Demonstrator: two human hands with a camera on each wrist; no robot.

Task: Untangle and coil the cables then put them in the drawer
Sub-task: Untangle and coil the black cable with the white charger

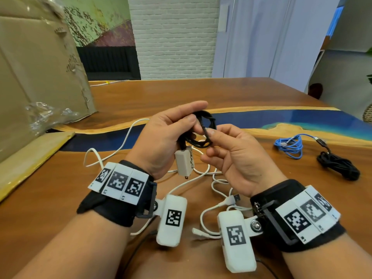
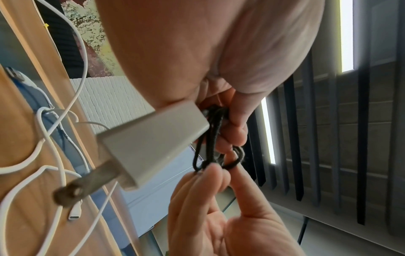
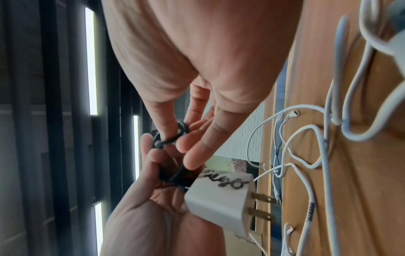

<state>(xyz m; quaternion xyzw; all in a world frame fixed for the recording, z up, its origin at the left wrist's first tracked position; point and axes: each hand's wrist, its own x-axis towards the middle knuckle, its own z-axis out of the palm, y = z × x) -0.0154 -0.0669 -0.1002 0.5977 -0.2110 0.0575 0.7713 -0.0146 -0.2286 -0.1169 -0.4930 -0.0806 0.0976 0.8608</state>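
Note:
A thin black cable (image 1: 205, 129) wound into a small coil is held above the table between both hands. My left hand (image 1: 171, 133) grips the coil, with its white plug adapter (image 1: 184, 162) hanging below the palm. My right hand (image 1: 227, 150) pinches a strand of the black cable (image 3: 175, 136) between thumb and fingers. The white plug adapter (image 2: 153, 140) shows two metal prongs and handwriting on its side (image 3: 223, 178). Loose white cables (image 1: 201, 174) lie tangled on the wooden table (image 1: 201, 93) under my hands. No drawer shows in any view.
A coiled blue cable (image 1: 289, 146) and a bundled black cable (image 1: 338, 164) lie on the table at the right. A large cardboard box (image 1: 36, 77) with plastic wrap stands at the left. A blue resin strip (image 1: 281, 117) runs across the tabletop.

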